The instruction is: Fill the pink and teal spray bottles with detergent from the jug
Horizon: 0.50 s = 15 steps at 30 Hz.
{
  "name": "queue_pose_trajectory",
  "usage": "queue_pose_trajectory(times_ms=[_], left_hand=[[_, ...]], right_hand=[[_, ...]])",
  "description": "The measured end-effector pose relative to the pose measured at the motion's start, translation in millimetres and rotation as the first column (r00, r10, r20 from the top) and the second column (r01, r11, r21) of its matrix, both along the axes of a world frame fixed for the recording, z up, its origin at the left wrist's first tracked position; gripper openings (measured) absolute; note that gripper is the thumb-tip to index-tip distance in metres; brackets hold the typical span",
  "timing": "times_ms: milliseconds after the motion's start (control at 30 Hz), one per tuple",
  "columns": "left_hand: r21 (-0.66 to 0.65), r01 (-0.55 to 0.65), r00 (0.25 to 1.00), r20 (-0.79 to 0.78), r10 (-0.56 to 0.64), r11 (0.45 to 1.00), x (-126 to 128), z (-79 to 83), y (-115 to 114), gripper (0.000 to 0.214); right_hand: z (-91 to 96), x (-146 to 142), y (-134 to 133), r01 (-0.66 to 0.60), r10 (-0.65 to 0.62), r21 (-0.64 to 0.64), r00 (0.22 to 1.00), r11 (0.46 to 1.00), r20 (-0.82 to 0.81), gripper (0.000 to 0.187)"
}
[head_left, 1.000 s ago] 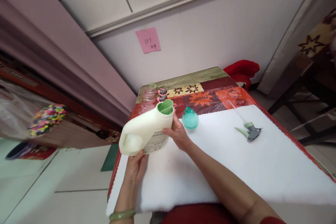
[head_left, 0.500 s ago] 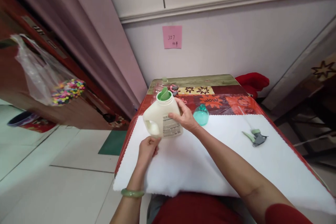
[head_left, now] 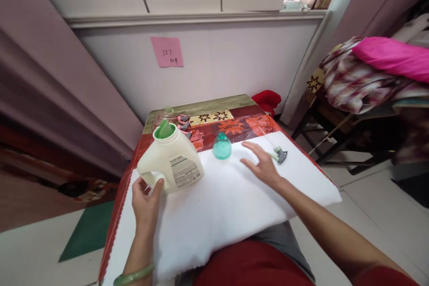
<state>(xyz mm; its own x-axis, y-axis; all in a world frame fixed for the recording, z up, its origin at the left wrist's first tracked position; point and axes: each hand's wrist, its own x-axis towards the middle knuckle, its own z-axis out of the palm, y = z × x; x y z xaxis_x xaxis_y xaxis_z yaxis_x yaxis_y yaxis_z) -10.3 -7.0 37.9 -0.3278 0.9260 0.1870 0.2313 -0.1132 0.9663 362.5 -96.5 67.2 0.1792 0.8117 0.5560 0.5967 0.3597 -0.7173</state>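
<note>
A cream-coloured detergent jug (head_left: 182,154) with a green pour spout (head_left: 165,129) and no cap on it stands on the left of the white cloth. My left hand (head_left: 145,199) is closed around the lower part of its handle, thumb in front. To the right, my right hand (head_left: 263,165) is open and empty, fingers apart, over the cloth. Between that hand and the jug stands a small teal bottle (head_left: 222,147), its neck open. Just beyond my right fingers lies a grey and green spray trigger head (head_left: 280,155), partly hidden by the hand.
The white cloth (head_left: 201,219) covers the near part of a table with a red patterned cover (head_left: 231,127). Pink and grey items (head_left: 184,123) lie behind the jug. A pink note (head_left: 166,52) is on the wall. Clothes (head_left: 355,76) are piled at the right.
My right hand has let go of the jug and moved right, past the teal bottle. My left hand has taken hold of the jug's handle. The view has turned right.
</note>
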Motion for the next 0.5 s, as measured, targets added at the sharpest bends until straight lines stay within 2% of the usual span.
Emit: queue_pose_trajectory(times_ms=[100, 200, 267, 367, 500], left_hand=[[-0.047, -0.02, 0.997, 0.073, 0.023, 0.999, 7.5, 4.8, 14.5, 0.048], [-0.084, -0.087, 0.988, 0.119, 0.097, 0.993, 16.0, 7.3, 29.3, 0.035], [-0.088, -0.14, 0.976, 0.157, 0.153, 0.986, 19.2, 9.2, 36.1, 0.03], [-0.067, -0.199, 0.958, 0.196, 0.208, 0.978, 12.5, 16.7, 41.5, 0.025], [0.001, -0.285, 0.938, 0.203, 0.279, 0.958, -18.0, 32.6, 43.3, 0.022]], right_hand=[[-15.3, 73.4, -30.0, 0.234, -0.227, -0.026, 0.961, 0.972, 0.16, 0.042], [-29.7, 121.2, -55.1, 0.42, -0.402, -0.061, 0.895, 0.906, 0.194, 0.044], [-38.3, 135.3, -69.6, 0.494, -0.476, -0.128, 0.867, 0.86, 0.149, 0.047], [-47.7, 138.3, -86.3, 0.551, -0.543, -0.21, 0.834, 0.807, 0.1, 0.049], [-53.1, 132.8, -97.3, 0.551, -0.547, -0.241, 0.832, 0.799, 0.09, 0.045]])
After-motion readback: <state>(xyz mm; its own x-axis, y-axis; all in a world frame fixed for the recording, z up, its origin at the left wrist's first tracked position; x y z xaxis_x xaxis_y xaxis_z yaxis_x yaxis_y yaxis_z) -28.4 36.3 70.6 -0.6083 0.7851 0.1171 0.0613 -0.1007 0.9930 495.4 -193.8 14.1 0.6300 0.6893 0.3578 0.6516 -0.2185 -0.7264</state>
